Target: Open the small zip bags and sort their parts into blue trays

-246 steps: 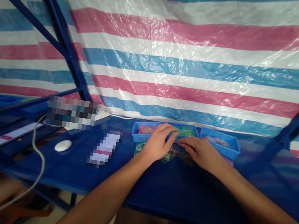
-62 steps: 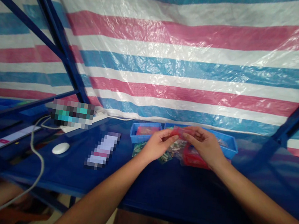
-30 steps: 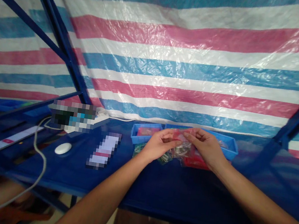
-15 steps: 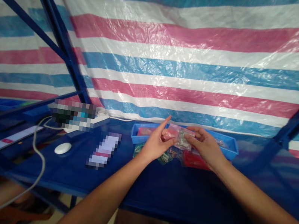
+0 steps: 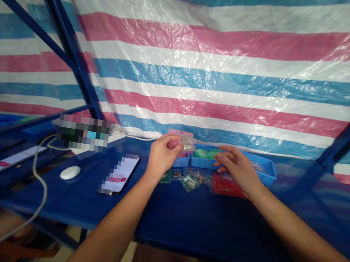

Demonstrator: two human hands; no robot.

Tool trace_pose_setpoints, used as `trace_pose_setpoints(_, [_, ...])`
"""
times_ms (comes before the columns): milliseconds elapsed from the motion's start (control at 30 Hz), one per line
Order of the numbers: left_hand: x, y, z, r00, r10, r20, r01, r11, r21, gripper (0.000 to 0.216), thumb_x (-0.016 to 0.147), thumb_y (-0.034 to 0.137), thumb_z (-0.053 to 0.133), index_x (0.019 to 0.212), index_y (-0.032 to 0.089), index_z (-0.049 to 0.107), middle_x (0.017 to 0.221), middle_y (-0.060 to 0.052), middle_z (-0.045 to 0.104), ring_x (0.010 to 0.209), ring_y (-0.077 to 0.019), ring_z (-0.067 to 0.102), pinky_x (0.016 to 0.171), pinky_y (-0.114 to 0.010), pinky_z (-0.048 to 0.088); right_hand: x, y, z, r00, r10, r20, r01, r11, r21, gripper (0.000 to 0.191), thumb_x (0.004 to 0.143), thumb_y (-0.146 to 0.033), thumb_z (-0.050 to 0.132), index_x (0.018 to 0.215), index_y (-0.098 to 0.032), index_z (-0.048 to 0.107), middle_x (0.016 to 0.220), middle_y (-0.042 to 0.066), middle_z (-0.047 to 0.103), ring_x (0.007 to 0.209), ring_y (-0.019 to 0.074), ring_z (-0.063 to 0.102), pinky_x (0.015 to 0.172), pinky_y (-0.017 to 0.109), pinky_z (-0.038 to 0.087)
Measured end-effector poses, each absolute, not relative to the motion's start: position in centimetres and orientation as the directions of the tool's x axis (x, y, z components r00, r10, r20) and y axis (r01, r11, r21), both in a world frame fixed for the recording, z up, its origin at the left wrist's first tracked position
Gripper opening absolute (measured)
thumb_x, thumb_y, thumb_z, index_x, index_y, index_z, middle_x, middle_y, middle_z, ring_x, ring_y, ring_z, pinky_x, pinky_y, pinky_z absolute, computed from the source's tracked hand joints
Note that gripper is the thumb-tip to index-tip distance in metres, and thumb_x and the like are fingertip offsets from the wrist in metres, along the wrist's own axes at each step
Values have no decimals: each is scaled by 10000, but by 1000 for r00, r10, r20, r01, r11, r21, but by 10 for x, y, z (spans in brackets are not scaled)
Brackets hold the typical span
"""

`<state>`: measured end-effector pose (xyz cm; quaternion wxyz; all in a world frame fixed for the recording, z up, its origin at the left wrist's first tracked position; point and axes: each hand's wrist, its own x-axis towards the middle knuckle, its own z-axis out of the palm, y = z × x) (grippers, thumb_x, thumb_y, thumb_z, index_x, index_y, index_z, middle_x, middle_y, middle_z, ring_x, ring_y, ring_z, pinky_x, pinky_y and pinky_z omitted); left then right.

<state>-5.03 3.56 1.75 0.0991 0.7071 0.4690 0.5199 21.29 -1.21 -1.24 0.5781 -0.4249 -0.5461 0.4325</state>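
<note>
We hold our two hands apart over the blue table [image 5: 200, 223]. With the thumb and fingers of our left hand [image 5: 161, 157] we pinch a small pink-tinted clear bag [image 5: 187, 143] with greyish contents, raised over the left blue bin [image 5: 180, 163]. Our right hand [image 5: 237, 169] grips nothing that we can see; its fingers curl loosely at the right end of the middle blue bin [image 5: 199, 163], which holds green bags [image 5: 203, 153]. We cannot tell whether the fingertips touch the bin.

In front of the bins we have a small bag of silvery pieces [image 5: 189, 183], some brass-coloured pins [image 5: 200, 177] just beside it and, below our right hand, a flat red packet [image 5: 227, 186]. The right blue bin [image 5: 267, 177] stands behind our right wrist. Well to our left lie a phone [image 5: 123, 174] and a white oval object [image 5: 70, 172].
</note>
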Motion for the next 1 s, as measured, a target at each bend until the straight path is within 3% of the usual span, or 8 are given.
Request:
trace_pose_setpoints(133, [-68,46,19,-20,837,546,727,-363,583,190,868,273,754,1036,210,817,1104,-58,813,993,-233,755,994,-351,568,211,-15,-10,-3,967,255,16,255,-967,506,802,-548,843,1161,-248,651,929,31,734,802,203,724,630,314,596])
trace_pose_setpoints(367, [-67,50,8,146,879,453,845,-349,405,191,875,247,692,1005,230,830,1059,-68,824,980,-259,757,946,-343,566,211,-17,-13,-123,943,308,190,327,-926,428,908,-533,736,1201,-235,641,880,27,738,796,217,727,679,340,575])
trace_pose_setpoints(500, [-67,46,6,198,875,441,905,-337,261,252,933,303,621,1060,255,833,1032,-96,803,981,-294,719,919,-401,553,209,-23,-14,-198,880,432,471,472,-746,338,980,-492,652,1227,-262,661,865,28,738,730,223,693,719,381,554])
trace_pose_setpoints(667, [-64,34,7,162,831,532,958,-261,117,326,985,426,575,1058,255,843,1413,-142,629,1275,-392,537,1016,-545,494,206,-35,-3,-402,779,481,637,615,-464,260,1021,-473,598,1114,-256,708,980,78,741,913,264,692,859,409,528])
trace_pose_setpoints(767, [-60,28,10,152,779,609,964,-253,83,390,1025,441,507,1014,238,840,1491,-138,571,1358,-412,462,1061,-590,443,214,-38,8,-532,748,396,708,650,-276,346,972,-583,648,991,-247,728,918,93,716,948,302,663,850,418,496])
trace_pose_setpoints(867, [-58,27,12,178,789,588,959,-273,75,493,1069,454,403,995,202,820,1258,-168,695,1205,-363,590,1035,-537,459,229,-36,16,-557,776,295,759,620,-199,498,813,-726,761,916,-240,741,913,99,711,896,317,649,797,420,478])
trace_pose_setpoints(933, [-58,28,11,192,832,521,956,-279,94,557,1082,490,349,973,184,802,1066,-161,733,1021,-311,670,957,-459,499,238,-34,16,-563,794,228,760,606,-235,555,719,-745,829,947,-243,765,957,92,723,888,309,653,784,407,476])
trace_pose_setpoints(1000, [-58,30,10,181,862,474,958,-264,114,602,1081,538,322,963,174,786,1000,-160,733,911,-287,696,874,-405,519,245,-31,15,-572,801,179,744,598,-298,540,699,-694,871,1003,-257,786,988,76,733,879,289,661,776,385,475])
